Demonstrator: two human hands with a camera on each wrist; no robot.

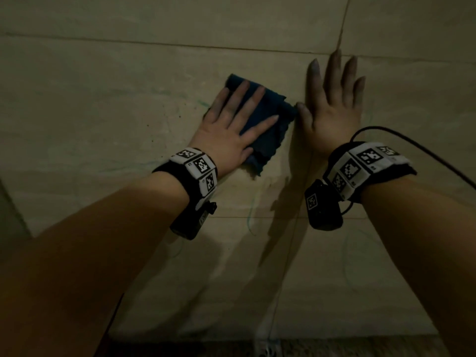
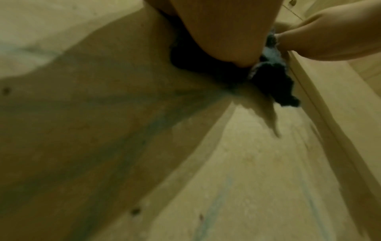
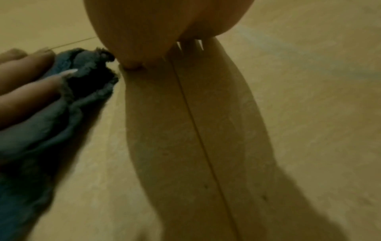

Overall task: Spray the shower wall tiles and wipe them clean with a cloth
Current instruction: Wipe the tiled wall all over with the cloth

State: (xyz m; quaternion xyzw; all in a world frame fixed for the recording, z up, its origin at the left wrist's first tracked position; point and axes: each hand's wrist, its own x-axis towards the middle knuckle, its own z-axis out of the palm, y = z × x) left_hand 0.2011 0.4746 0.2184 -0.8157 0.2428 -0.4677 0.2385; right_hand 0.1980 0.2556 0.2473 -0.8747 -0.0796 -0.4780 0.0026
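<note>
Left hand (image 1: 226, 130) flat, fingers spread, pressing blue cloth (image 1: 268, 117) on beige wall tiles (image 1: 103, 104); right hand (image 1: 332, 109) spread bare alongside.

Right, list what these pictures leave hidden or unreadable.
- Tile under the cloth: covered by it and the left hand in the head view.
- Left hand's fingers: cut off by the top edge in the left wrist view.
- Right hand, fingers: out of frame in the right wrist view.
- Spray bottle: in no view.
- Wall tiles: too dim and blurred to judge whether clean.
</note>
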